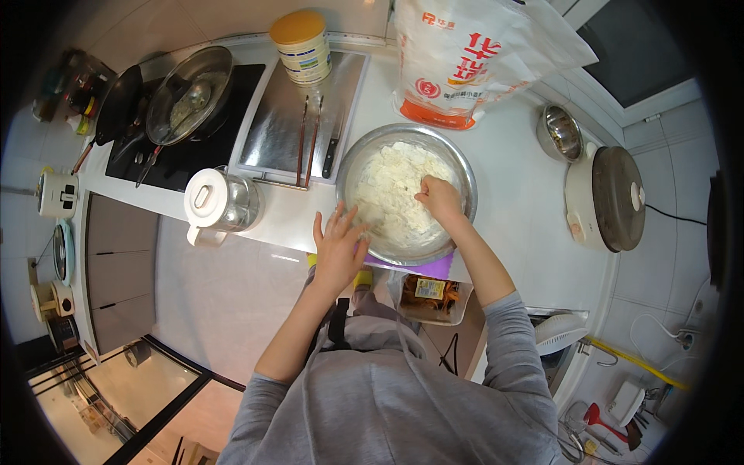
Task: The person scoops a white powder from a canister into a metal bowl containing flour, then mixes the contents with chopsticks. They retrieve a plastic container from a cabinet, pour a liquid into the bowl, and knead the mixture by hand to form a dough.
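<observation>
A wide stainless steel bowl (468, 192) on the counter holds a pale, crumbly flour mixture (395, 180). Over the right part of the mixture is my right hand (440, 199), its fingers curled in; no lump shows in them. My left hand (340, 250) is at the bowl's near-left rim with its fingers spread, floury bits on the fingertips and nothing held. Under the bowl's near side, a purple mat (433, 268) sticks out at the counter edge. Behind the bowl stands a large white flour sack (442, 70) with red printing.
Left of the bowl, chopsticks (301, 142) and a black-handled knife (330, 158) lie on a metal board (273, 125) bearing a yellow-lidded can (301, 49). A glass pitcher (241, 203) stands near the edge. Further left is a lidded pan (192, 99); at right, an electric cooker (616, 197).
</observation>
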`<state>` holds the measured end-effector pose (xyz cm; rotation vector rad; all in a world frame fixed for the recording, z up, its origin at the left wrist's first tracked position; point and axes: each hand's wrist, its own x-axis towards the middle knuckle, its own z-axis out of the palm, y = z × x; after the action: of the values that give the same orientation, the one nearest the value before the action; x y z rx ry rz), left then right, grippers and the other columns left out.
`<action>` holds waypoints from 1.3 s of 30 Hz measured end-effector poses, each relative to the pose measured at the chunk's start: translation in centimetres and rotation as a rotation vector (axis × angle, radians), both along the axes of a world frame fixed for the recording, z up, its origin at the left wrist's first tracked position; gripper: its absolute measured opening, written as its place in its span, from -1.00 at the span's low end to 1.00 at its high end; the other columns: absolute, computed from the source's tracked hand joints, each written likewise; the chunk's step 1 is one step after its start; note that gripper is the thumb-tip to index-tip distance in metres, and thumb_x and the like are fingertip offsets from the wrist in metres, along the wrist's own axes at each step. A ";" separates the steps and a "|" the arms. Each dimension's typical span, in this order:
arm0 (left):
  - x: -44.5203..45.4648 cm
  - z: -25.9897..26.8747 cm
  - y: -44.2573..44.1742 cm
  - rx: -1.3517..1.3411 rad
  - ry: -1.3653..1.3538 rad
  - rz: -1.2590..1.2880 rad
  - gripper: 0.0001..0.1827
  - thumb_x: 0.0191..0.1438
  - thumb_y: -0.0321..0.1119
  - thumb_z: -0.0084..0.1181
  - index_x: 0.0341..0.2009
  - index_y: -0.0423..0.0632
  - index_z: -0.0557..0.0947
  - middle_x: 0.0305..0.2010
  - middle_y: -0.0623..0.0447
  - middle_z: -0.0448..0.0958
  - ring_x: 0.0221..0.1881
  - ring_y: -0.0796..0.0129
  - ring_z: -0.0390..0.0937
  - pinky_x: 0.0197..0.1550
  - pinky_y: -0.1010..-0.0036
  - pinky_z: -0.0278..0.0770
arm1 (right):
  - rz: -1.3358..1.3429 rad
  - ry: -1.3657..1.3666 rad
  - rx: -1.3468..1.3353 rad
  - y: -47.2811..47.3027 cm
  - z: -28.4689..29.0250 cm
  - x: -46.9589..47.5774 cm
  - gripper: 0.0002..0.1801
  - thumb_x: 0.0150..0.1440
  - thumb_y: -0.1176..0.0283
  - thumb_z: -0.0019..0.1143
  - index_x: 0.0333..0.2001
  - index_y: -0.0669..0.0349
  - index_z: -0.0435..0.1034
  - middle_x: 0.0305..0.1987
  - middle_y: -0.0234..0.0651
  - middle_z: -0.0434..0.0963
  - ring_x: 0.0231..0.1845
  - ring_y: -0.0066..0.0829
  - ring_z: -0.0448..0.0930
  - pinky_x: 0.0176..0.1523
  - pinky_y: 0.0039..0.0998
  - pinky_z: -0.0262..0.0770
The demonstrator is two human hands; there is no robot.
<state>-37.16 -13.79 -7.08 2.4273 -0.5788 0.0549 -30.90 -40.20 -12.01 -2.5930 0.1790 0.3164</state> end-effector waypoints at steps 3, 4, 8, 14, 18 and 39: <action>-0.2 0.3 0.7 0.009 -0.001 0.023 -0.72 0.00 -0.33 0.14 -0.13 0.04 0.63 0.18 -0.06 0.39 0.36 0.00 0.11 0.37 -0.06 -0.32 | 0.081 -0.002 -0.052 -0.4 -0.2 -0.1 -0.83 0.04 0.37 0.18 -0.32 0.22 0.48 -0.32 -0.21 0.55 -0.25 -0.15 0.55 -0.17 -0.22 0.44; -0.2 0.3 0.9 0.010 -0.001 0.032 -0.72 0.00 -0.33 0.14 -0.13 0.04 0.63 0.18 -0.06 0.39 0.36 0.00 0.12 0.37 -0.06 -0.32 | 0.089 -0.003 -0.053 -0.7 -0.4 -0.6 -0.83 0.06 0.37 0.15 -0.28 0.21 0.49 -0.30 -0.21 0.54 -0.23 -0.14 0.55 -0.15 -0.22 0.44; -0.2 0.2 1.3 0.004 -0.005 0.049 -0.72 0.00 -0.33 0.15 -0.13 0.05 0.63 0.19 -0.05 0.38 0.35 0.00 0.12 0.37 -0.06 -0.31 | 0.126 -0.060 0.092 -2.2 -0.3 -2.4 -0.75 0.16 0.40 -0.01 -0.11 0.19 0.50 -0.15 -0.14 0.51 -0.13 -0.12 0.52 -0.06 -0.26 0.43; -0.5 0.5 1.7 -0.009 0.030 0.074 -0.74 0.01 -0.36 0.13 -0.14 0.02 0.64 0.22 -0.04 0.36 0.38 0.01 0.07 0.37 -0.05 -0.33 | 0.086 -0.228 0.173 -2.4 2.4 -3.9 -0.68 0.22 0.47 -0.12 0.03 0.28 0.40 -0.11 -0.08 0.49 -0.07 -0.19 0.51 0.02 -0.34 0.41; -1.1 1.0 2.6 -0.005 0.022 0.115 -0.74 0.03 -0.34 0.13 -0.14 0.02 0.63 0.21 -0.05 0.37 0.38 0.03 0.09 0.38 -0.04 -0.33 | -0.146 -0.174 0.559 -1.8 4.1 -3.8 -0.64 0.32 0.33 -0.26 0.06 0.28 0.36 -0.03 -0.15 0.51 -0.12 -0.31 0.54 -0.02 -0.37 0.45; -16.1 3.3 37.3 -1.007 -0.012 1.027 -0.71 0.31 -0.25 -0.16 -0.28 -0.19 0.52 -0.49 0.14 0.41 -0.43 0.52 0.32 -0.32 0.59 0.32 | 0.090 0.918 1.788 44.4 7.6 -7.6 -0.48 0.34 0.01 -0.42 -0.38 0.19 0.33 -0.41 -0.28 0.43 -0.33 -0.38 0.44 -0.18 -0.34 0.39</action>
<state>-53.21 23.46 -3.82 1.4771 0.6268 0.6161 -38.53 4.19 -4.40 -0.5847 0.0237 1.0418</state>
